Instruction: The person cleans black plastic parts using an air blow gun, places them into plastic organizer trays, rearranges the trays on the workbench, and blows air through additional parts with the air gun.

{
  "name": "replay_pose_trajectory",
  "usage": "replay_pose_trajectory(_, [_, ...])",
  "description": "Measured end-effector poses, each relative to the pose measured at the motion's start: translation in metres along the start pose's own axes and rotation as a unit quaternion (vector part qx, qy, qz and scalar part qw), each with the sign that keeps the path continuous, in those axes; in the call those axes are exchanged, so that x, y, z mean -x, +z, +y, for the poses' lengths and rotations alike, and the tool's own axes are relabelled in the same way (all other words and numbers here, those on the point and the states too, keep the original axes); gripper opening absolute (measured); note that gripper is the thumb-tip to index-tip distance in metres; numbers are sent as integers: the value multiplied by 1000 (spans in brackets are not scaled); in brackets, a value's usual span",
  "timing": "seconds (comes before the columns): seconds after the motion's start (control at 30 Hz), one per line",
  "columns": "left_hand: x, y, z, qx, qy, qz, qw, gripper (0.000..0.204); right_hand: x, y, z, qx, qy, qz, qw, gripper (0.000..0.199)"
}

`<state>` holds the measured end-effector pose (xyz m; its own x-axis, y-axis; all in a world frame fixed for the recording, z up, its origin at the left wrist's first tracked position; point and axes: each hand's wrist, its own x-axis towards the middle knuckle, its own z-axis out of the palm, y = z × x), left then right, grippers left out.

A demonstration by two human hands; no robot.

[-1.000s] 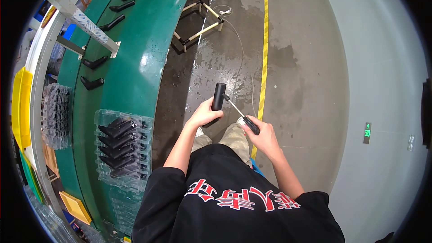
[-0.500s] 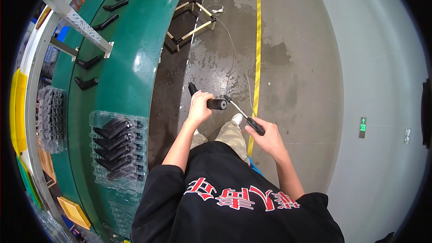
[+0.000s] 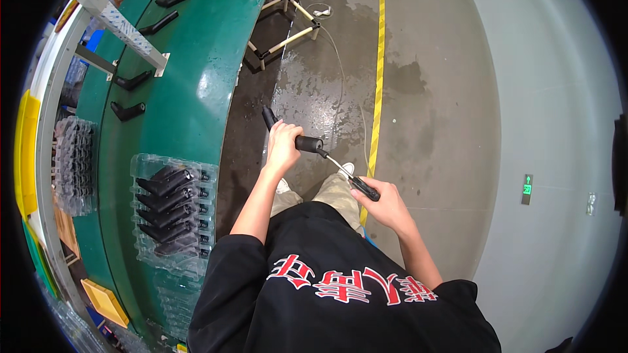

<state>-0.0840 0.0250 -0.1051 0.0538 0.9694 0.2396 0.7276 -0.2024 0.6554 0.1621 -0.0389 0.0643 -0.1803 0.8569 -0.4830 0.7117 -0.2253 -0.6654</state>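
Observation:
My left hand (image 3: 283, 149) is closed around a black bent tube (image 3: 308, 144), whose narrower end sticks out ahead of the fingers. In my right hand (image 3: 387, 205) is a screwdriver-like tool (image 3: 364, 188) with a black handle and a thin metal shaft. A small dark piece (image 3: 322, 153) sits on the shaft's tip and meets the tube's near right end; whether it goes inside cannot be made out. Both hands are in front of my body, above the floor.
Along the left runs a green bench (image 3: 190, 91). Several similar black tubes (image 3: 127, 112) lie on it. A clear plastic tray (image 3: 204, 212) holds more of them, and stacked clear trays (image 3: 75, 167) stand farther left. A pipe frame (image 3: 290, 40) and cable are ahead; a wall (image 3: 556, 124) rises at right.
The tool's tip has come up to the tube's end, where a gap was before. My left hand has shifted slightly left and away from me, tilting the tube.

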Motion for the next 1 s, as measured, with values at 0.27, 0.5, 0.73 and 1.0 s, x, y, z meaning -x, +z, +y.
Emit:
replay_pose_trajectory(0.27, [2,-10,-12,-4,22,9,1000,21,-10,1,-4,27,-3,-20,999,28])
replay_pose_trajectory(0.5, [-5,-22,-10,-26,37,13,999,22,-12,5,-11,-1,-13,0,1000,27])
replay_pose_trajectory(0.73, [-8,-18,-21,-74,101,20,992,9,-12,0,-10,70,-19,-16,997,27])
replay_pose_trajectory(1.0, [-10,-8,-10,-69,165,-47,983,8,-18,1,0,113,4,-32,993,27])
